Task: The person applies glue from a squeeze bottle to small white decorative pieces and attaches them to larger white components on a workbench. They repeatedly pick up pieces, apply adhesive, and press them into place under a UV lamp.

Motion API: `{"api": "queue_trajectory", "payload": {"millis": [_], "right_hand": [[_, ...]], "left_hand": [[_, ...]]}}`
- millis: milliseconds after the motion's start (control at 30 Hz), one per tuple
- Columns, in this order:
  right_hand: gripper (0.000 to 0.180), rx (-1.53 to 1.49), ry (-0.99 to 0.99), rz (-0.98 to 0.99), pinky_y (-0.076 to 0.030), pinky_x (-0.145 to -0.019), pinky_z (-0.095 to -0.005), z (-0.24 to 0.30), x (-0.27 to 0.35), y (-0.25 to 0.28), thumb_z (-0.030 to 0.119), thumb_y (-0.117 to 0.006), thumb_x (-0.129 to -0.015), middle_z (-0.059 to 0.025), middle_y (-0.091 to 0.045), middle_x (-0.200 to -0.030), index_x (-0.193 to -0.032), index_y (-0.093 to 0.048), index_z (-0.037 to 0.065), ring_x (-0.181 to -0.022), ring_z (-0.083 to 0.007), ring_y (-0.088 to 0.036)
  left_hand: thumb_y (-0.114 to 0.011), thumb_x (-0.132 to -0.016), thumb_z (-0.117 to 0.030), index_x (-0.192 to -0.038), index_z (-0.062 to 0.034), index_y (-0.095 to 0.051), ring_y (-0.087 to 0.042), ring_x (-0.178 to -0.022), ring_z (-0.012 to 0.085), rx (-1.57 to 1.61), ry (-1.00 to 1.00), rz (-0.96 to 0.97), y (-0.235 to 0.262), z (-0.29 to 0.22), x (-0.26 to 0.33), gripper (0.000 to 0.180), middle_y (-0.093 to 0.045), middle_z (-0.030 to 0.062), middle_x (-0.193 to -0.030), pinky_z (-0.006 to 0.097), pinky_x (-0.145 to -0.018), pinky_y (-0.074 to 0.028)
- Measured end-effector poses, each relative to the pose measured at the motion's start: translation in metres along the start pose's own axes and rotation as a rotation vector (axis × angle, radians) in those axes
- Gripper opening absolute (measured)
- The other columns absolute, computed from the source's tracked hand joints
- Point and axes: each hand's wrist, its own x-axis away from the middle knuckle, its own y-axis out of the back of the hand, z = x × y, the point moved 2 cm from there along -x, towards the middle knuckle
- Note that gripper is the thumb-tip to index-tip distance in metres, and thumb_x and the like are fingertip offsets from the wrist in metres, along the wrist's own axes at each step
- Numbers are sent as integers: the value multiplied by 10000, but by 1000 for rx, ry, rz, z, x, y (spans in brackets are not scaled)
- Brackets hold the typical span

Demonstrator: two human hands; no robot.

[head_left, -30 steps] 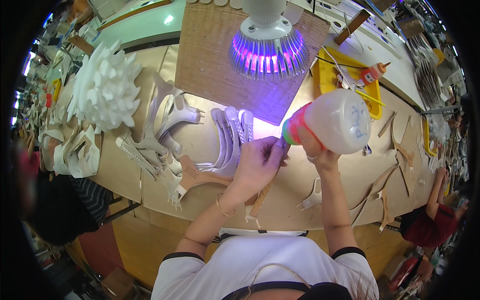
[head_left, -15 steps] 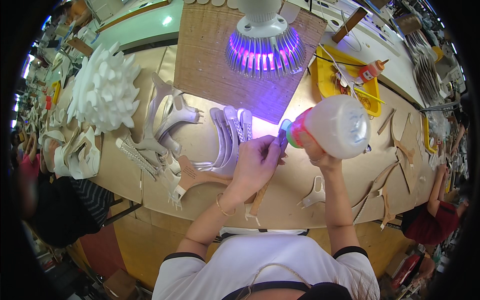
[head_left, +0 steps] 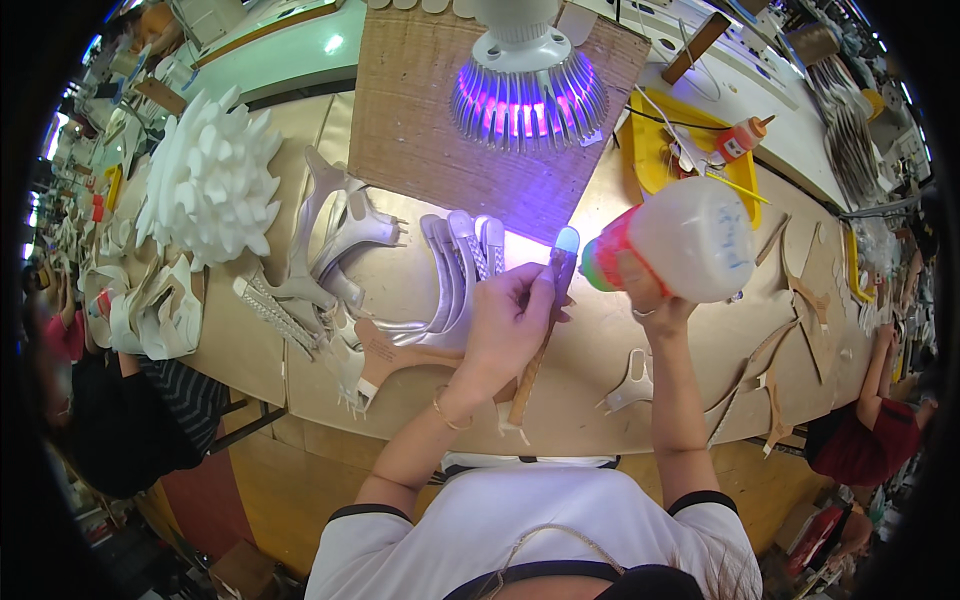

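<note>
My left hand [head_left: 508, 325] is closed around a narrow shoe strap [head_left: 522, 395] with a tan underside, pinching it near its rounded upper end. That end catches blue light from the lamp above. My right hand [head_left: 660, 308] grips a round, cloudy white squeeze bottle [head_left: 702, 240] with a red band and a green neck. Tilted on its side, the bottle points its neck at the strap, with a small gap between them. Left of my left hand lie several silver straps [head_left: 450, 275] side by side. A tan-backed strap piece [head_left: 395, 355] lies beside my left wrist.
A lamp [head_left: 530, 95] glowing purple hangs over a brown board [head_left: 410, 130]. Further left are a white spiky foam block [head_left: 208, 185] and piled silver straps [head_left: 330, 230]. A yellow tray [head_left: 643, 160] holds a small red bottle [head_left: 740, 140]. Brown straps [head_left: 772, 400] lie right. People sit at both sides.
The bottle's neck has moved off the strap's end, slightly right and up with my right hand. The strap's rounded end now stands more upright and in fuller view.
</note>
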Motion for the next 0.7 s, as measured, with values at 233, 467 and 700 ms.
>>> {"api": "queue_trajectory", "payload": {"millis": [233,467,700], "right_hand": [[332,-174,-58,-149,-518,-704,-315,6,-4,-6,157,-814,-717,-51,-671,-887,-984,-651,45,-762,-191,-647],[356,-33,40,-114,-513,-709,-320,-2,3,-3,157,-810,-714,-63,-664,-907,-1002,-641,34,-780,-192,-636],[395,-251,-104,-309,-513,-719,-322,-13,15,-1,161,-804,-727,-70,-638,-952,-1040,-607,22,-798,-196,-619]], "left_hand": [[-443,-974,-154,-874,56,-630,-622,-600,101,-6,14,78,0,-3,0,298,-657,81,-727,249,-570,-520],[-438,-989,-186,-901,24,-621,-626,-579,102,69,50,25,3,-4,2,292,-662,68,-738,229,-510,-486],[-432,-990,-186,-929,19,-618,-625,-571,99,79,27,46,-1,-3,3,284,-663,62,-746,224,-494,-471]]}}
